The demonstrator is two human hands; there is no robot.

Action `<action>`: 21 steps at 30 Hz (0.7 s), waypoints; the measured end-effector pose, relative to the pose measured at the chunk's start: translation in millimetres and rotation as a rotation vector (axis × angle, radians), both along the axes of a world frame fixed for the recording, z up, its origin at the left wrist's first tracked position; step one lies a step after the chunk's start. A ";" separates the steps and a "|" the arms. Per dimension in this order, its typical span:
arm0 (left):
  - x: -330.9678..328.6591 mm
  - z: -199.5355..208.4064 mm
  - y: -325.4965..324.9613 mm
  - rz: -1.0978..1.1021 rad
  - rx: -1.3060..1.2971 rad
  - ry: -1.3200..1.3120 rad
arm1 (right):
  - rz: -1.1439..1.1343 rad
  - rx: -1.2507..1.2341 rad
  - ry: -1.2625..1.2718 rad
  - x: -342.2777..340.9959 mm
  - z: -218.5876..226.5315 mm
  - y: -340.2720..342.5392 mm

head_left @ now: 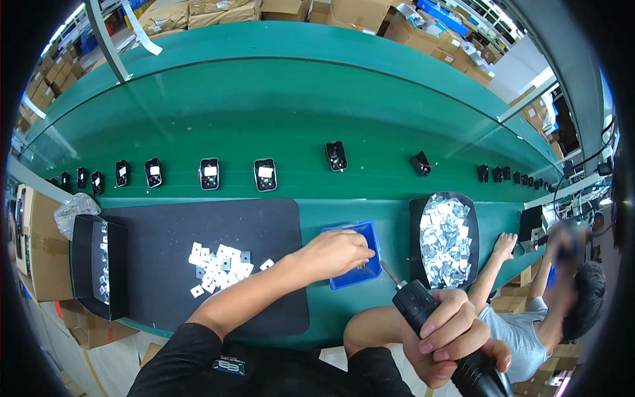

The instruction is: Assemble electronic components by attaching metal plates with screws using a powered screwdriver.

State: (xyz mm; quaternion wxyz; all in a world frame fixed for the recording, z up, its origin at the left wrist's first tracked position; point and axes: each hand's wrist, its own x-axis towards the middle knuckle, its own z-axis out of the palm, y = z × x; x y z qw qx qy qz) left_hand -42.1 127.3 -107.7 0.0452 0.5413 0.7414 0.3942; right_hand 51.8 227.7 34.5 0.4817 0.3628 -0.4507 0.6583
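- Spanning the view, the green desk carries a black mat along its near edge, left of centre.
- Beyond the mat's right edge sits the blue tray; a knock from the left forearm could shift it and scatter what lies inside.
- Over the desk's near edge hangs the black power screwdriver, its bit aimed toward the tray's right edge; if either hand swings inward, the bit could jab the left fingers.
- The right hand is wrapped firmly round the screwdriver's body.
- The left hand dips into the tray, fingers bunched narrow; I cannot tell whether they pinch anything.
- Tiny pieces show beneath those fingertips, too small to identify.
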 end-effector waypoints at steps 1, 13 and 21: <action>0.9 3.2 -3.5 0.027 0.125 -0.088 | -0.022 -0.009 0.015 -3.7 1.2 1.4; -5.0 7.5 -13.5 0.173 0.323 -0.029 | -0.124 -0.068 -0.022 -19.6 -3.4 1.4; -2.3 47.4 -33.2 0.137 0.617 -0.319 | 0.003 -0.049 -0.038 -17.6 -3.5 1.1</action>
